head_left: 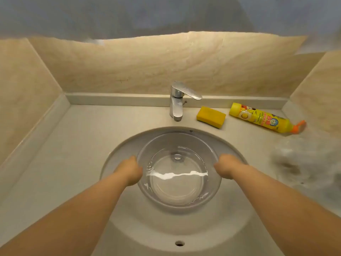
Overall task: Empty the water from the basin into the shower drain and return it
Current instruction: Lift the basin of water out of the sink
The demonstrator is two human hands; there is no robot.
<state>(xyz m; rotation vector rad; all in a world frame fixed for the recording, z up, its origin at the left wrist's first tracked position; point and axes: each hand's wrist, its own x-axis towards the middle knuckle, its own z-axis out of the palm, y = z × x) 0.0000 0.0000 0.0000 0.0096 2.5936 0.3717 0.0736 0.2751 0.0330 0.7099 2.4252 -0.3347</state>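
My left hand has its grip closed over the left rim of the clear basin, fingers curled at the edge; the basin sits in the sink, set into the pale counter, and it holds water to about a third of its depth, a bright streak lying across the surface; my right hand has its grip closed on the opposite rim. I judge this the very first step, the lift out of the sink, with nothing poured yet; the next move calls for raising both sides evenly and slowly, keeping the rim level so the water does not slosh over, then turning away towards the shower, which is not in view; behind stands the faucet, and right of it lie a yellow sponge and a yellow bottle.
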